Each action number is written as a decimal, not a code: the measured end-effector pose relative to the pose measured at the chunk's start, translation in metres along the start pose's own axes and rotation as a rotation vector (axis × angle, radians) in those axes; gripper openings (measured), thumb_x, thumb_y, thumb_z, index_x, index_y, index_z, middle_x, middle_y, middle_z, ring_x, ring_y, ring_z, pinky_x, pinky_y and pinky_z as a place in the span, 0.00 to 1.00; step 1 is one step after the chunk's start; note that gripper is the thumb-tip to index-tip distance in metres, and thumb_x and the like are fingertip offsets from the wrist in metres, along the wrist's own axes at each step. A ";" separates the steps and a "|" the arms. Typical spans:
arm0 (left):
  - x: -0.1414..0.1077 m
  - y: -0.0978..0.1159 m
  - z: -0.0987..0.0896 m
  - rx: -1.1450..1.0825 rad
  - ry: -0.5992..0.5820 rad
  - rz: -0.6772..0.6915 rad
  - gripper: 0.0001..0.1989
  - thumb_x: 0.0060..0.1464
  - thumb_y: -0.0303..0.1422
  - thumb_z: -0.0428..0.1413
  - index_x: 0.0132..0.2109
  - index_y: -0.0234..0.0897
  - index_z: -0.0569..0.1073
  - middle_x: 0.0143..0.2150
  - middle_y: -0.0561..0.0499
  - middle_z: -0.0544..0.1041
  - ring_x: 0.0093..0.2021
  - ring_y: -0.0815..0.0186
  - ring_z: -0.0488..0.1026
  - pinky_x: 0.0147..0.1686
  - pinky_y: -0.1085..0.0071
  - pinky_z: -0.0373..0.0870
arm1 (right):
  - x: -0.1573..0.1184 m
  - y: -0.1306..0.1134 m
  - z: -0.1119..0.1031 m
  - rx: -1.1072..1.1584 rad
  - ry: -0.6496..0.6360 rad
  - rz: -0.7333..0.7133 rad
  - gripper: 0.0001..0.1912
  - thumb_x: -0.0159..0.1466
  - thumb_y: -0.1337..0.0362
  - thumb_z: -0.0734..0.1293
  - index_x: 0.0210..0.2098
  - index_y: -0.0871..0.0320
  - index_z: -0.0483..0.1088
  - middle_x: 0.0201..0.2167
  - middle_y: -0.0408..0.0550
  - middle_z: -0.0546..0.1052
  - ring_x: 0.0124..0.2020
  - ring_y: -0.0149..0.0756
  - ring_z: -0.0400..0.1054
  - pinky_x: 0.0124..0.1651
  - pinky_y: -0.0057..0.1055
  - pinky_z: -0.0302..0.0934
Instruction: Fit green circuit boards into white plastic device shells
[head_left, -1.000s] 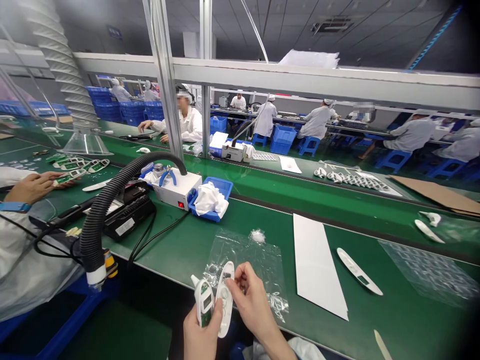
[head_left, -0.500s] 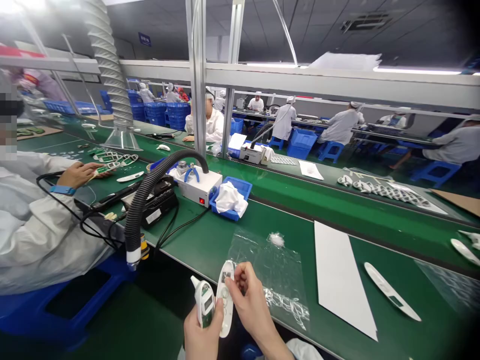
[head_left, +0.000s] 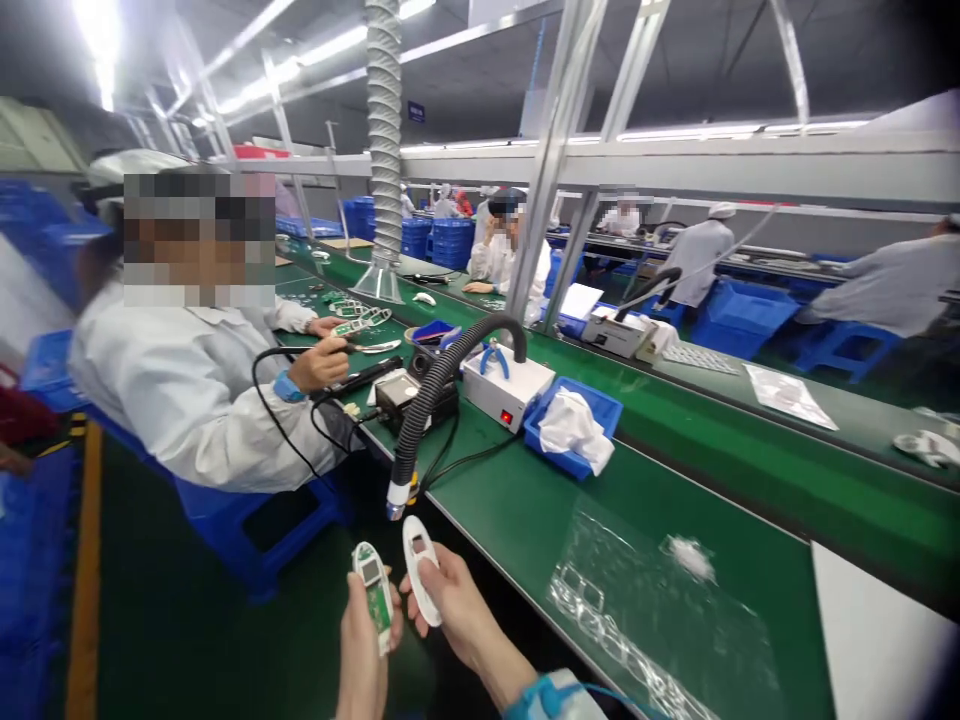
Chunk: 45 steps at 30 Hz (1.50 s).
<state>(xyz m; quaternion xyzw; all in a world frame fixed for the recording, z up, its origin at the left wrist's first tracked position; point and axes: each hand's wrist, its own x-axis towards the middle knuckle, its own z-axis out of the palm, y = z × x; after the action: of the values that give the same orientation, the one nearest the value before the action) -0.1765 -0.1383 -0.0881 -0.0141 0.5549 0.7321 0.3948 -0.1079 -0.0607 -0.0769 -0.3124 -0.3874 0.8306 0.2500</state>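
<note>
My left hand [head_left: 358,635] is closed around the body of a white ear thermometer [head_left: 374,592], its green circuit board and small grey screen facing up. Just to the right, my right hand [head_left: 459,595] grips a white thermometer cover [head_left: 415,545], a long oval shell with a window cut in it, thumb on its face. A small gap separates the two parts. Both hands are in front of the bench edge, below the nozzle of a black flexible hose [head_left: 397,495].
A white box with a red switch [head_left: 504,395] and a blue tray with white cloth [head_left: 574,435] stand on the green bench [head_left: 487,510]. Clear plastic film [head_left: 652,590] and white sheet [head_left: 870,620] lie to the right. A co-worker [head_left: 202,400] sits at left, handling circuit boards.
My view has swung left. The cover, earlier touched by both hands beside the body, is now in my right hand alone, apart from the body and turned to another face.
</note>
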 end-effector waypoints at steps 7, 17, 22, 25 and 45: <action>0.036 0.022 -0.017 -0.101 0.064 -0.001 0.23 0.49 0.54 0.57 0.29 0.35 0.70 0.18 0.56 0.69 0.17 0.71 0.65 0.16 0.77 0.60 | 0.044 0.024 0.042 0.026 -0.002 0.095 0.35 0.49 0.30 0.64 0.27 0.60 0.66 0.14 0.42 0.68 0.10 0.24 0.56 0.08 0.18 0.40; 0.035 0.009 0.009 -0.059 -0.014 -0.011 0.27 0.50 0.56 0.54 0.28 0.34 0.71 0.15 0.57 0.66 0.15 0.73 0.61 0.14 0.78 0.54 | 0.033 0.012 0.026 0.034 0.131 0.008 0.30 0.51 0.36 0.67 0.26 0.61 0.68 0.12 0.43 0.69 0.08 0.24 0.56 0.08 0.18 0.39; 0.035 0.016 -0.004 -0.075 0.041 -0.001 0.27 0.51 0.57 0.53 0.31 0.33 0.73 0.16 0.57 0.66 0.16 0.72 0.62 0.15 0.78 0.57 | 0.036 0.016 0.043 0.041 0.118 0.033 0.31 0.50 0.36 0.68 0.28 0.61 0.68 0.11 0.42 0.69 0.08 0.24 0.55 0.08 0.19 0.42; 0.028 0.010 0.000 -0.062 -0.007 -0.005 0.26 0.52 0.55 0.54 0.30 0.34 0.73 0.16 0.57 0.66 0.16 0.73 0.62 0.15 0.78 0.56 | 0.025 0.016 0.033 0.051 0.146 0.026 0.33 0.48 0.35 0.68 0.30 0.62 0.68 0.12 0.42 0.70 0.08 0.24 0.55 0.08 0.18 0.41; -0.052 -0.018 0.027 -0.019 -0.218 -0.235 0.23 0.52 0.51 0.57 0.42 0.35 0.75 0.31 0.50 0.75 0.23 0.70 0.67 0.22 0.74 0.65 | -0.107 -0.018 -0.055 0.503 0.066 0.017 0.26 0.56 0.48 0.73 0.42 0.67 0.77 0.30 0.54 0.78 0.28 0.35 0.72 0.28 0.26 0.63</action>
<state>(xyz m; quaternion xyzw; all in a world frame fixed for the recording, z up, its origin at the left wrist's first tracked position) -0.1187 -0.1435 -0.0682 -0.0030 0.4962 0.6834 0.5355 0.0072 -0.0946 -0.0553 -0.2705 -0.1575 0.8923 0.3253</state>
